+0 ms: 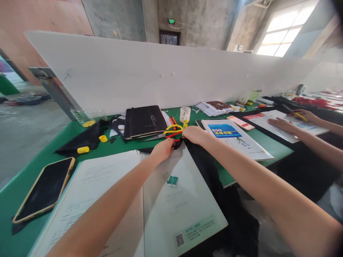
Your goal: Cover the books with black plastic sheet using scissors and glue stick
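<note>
An open book (184, 203) lies face-up in front of me on black cloth (211, 171), with a small green-and-white piece (172, 180) on its right page. At the book's far edge, my left hand (163, 150) is closed, its curled fingers at the cloth. Close beside it, my right hand (196, 135) is closed over the gathered cloth, its fingertips partly hidden. Just beyond both hands lie scissors (174, 130) with yellow-and-red handles, blades pointing left. A yellow glue stick (185, 120) stands upright behind my right hand.
A phone (45, 189) and yellow caps (83, 150) lie left. Behind are a black-covered book (146, 121) and a cup (185, 113). A blue-and-white booklet (235, 139) is right, beside another person's hands (284, 125) over papers. A white partition (160, 75) borders the green table (64, 139).
</note>
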A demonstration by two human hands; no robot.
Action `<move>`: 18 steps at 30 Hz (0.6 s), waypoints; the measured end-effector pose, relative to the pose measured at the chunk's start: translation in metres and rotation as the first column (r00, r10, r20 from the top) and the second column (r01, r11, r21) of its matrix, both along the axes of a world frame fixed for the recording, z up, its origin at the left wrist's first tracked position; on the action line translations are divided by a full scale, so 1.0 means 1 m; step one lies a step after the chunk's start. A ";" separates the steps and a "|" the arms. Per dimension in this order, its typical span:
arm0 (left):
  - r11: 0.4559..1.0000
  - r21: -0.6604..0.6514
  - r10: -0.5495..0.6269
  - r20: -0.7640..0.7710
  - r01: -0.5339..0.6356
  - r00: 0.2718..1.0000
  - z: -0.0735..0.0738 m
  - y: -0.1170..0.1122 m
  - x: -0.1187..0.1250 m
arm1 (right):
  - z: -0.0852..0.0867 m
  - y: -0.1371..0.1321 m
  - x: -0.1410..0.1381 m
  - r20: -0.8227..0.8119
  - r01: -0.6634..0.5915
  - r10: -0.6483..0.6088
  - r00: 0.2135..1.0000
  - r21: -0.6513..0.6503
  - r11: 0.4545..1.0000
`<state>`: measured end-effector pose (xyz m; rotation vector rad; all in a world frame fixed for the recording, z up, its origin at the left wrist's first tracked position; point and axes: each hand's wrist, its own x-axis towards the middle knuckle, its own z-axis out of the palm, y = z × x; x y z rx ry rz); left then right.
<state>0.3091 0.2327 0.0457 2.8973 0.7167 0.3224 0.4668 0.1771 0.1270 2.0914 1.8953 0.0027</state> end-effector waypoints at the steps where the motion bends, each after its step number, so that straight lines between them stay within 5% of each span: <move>1: 1.000 -0.005 -0.005 0.011 0.005 1.000 0.000 0.000 0.001 | 0.001 0.001 0.002 0.009 -0.014 0.014 1.000 -0.011 1.000; 9: 0.998 0.035 -0.056 -0.053 0.058 0.997 0.001 0.003 0.010 | 0.006 -0.007 0.006 0.069 0.005 -0.003 0.998 -0.030 1.000; 18: 0.978 0.153 -0.116 -0.169 0.142 0.979 0.002 0.001 0.022 | -0.001 0.001 0.015 -0.040 0.064 -0.063 0.997 0.018 0.998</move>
